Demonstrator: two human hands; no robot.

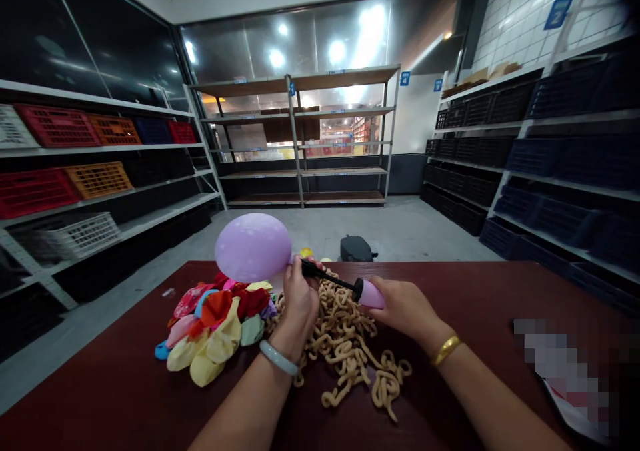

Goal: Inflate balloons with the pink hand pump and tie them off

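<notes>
My left hand [300, 295] is closed around the neck of a half-inflated lilac balloon [253, 247] where it sits on the black nozzle of a hand pump [345, 284]. My right hand [403, 306] grips the pump's lilac handle end. Both hands hover just above a dark red table [120, 384]. Under them lies a heap of tan chain-like links [350, 351]. A pile of flat, uninflated balloons in red, yellow, pink and green [215, 327] lies left of my left hand.
Shelving racks with red, orange and white crates [75, 157] line the left wall, dark blue crates [550, 157] the right. Empty wooden shelves [305, 137] stand at the back. A dark bag [356, 248] sits on the floor beyond the table. A blurred patch [565, 364] covers the table's right.
</notes>
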